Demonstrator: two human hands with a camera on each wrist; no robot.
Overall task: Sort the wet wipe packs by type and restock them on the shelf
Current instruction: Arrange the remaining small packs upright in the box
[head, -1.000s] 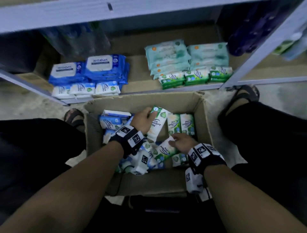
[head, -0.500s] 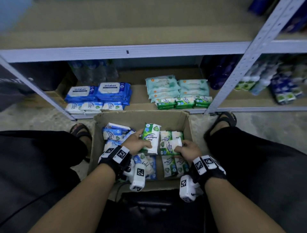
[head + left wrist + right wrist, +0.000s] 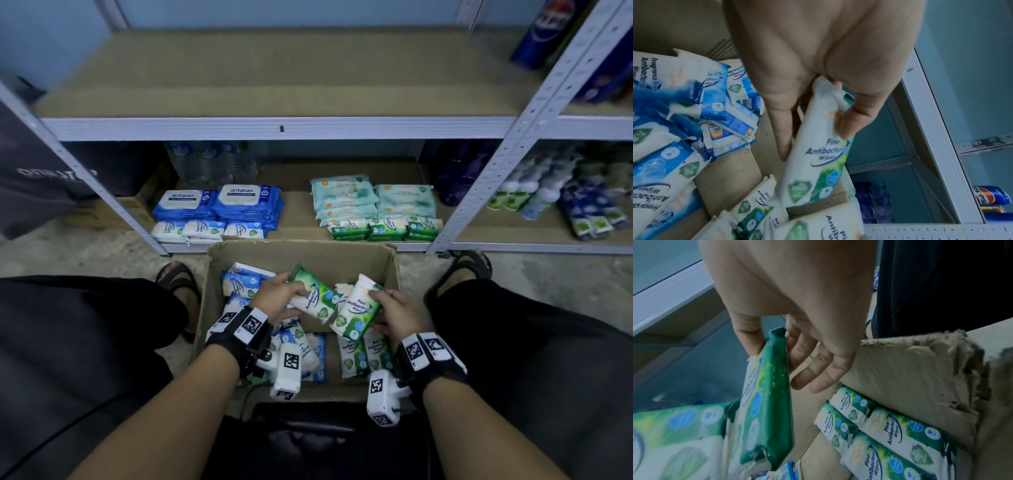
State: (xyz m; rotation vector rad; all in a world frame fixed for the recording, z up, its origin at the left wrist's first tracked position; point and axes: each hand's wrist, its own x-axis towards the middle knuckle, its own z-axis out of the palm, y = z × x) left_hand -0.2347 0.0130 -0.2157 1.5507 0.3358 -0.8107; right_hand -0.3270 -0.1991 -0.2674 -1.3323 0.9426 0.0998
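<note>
Wet wipe packs, green Pine Antibacterial type, two lifted above cardboard box [image 3: 301, 253].
Item 1: left-held green pack [image 3: 313, 298], gripped at its white end between thumb and fingers of left hand [image 3: 277, 298], tilted, green end pointing up and away; seen again in left wrist view [image 3: 818, 159], label "Pine Antibacterial Wipes" readable.
Item 2: right-held green pack [image 3: 358, 313], gripped by right hand [image 3: 394, 315], white end uppermost, just beside item 1; in right wrist view [image 3: 766, 402] thumb on one face, fingers [image 3: 818, 369] behind the other.
Box contents, left part: loose blue Fragrance Free packs [image 3: 239, 284], jumbled, some overlapping [image 3: 674, 100].
Box contents, right part: more green Pine packs [image 3: 363, 353] lying flat, side by side along the box wall [image 3: 890, 431].
Lower shelf [image 3: 298, 209], left group: large blue antabax packs [image 3: 246, 202] stacked behind a row of small blue-and-white packs [image 3: 205, 229].
Lower shelf, right group: pale teal large packs [image 3: 373, 198] stacked behind a row of small green packs [image 3: 387, 228].
Upper shelf board [image 3: 274, 75], brown, metal front rail.
Neighbouring bay, right: bottles and assorted packs [image 3: 555, 198], blurred.
Box on floor between sandalled feet [image 3: 178, 277].
</note>
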